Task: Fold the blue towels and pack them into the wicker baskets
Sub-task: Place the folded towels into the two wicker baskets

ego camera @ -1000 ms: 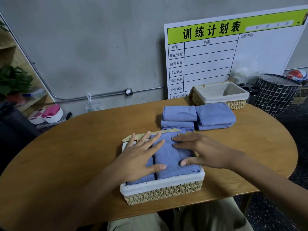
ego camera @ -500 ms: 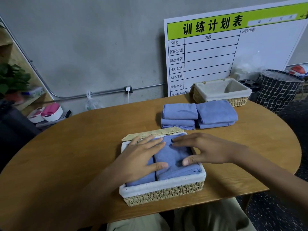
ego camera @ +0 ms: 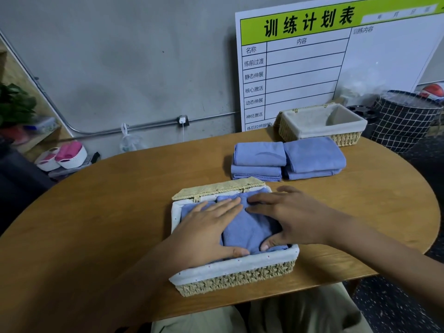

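A wicker basket (ego camera: 236, 277) with a white liner sits at the table's near edge, and folded blue towels (ego camera: 245, 230) fill it. My left hand (ego camera: 206, 233) lies flat on the towels' left side with its fingers straight. My right hand (ego camera: 292, 218) presses on their right side, fingers spread, thumb at the near edge. Two stacks of folded blue towels (ego camera: 288, 159) lie side by side further back. Behind them, at the far edge, is a second wicker basket (ego camera: 322, 124) with nothing in it.
The oval wooden table (ego camera: 108, 212) carries everything. A white schedule board (ego camera: 336, 61) leans on the wall behind the far basket. A checked fabric bin (ego camera: 406, 118) stands on the floor at the right. White and pink shoes (ego camera: 62, 156) lie on the floor at the left.
Both hands have stayed pressed on the towels in the near basket, and the right hand has slid slightly nearer the left. The camera has moved a little closer.
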